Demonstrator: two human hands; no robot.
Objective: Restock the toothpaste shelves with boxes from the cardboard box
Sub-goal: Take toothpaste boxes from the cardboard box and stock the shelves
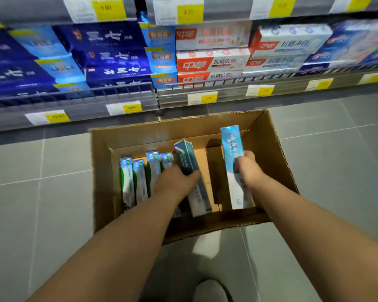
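My left grip (pixel 175 182) curls round a tilted blue toothpaste box (pixel 183 156) inside the cardboard box (pixel 268 144) on the floor (pixel 31 171) — my right grip (pixel 247 168) clasps a shiny box (pixel 231 142) upright beside it, below the shelves (pixel 85 112).

The grey tiled floor (pixel 31 192) bears an open brown cardboard box (pixel 140 136) — the grey wire-railed shelf (pixel 229 95) holds stacked toothpaste cartons (pixel 212 63).

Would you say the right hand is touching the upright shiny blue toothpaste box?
Touching. The head view shows the right hand gripping the upright shiny blue toothpaste box.
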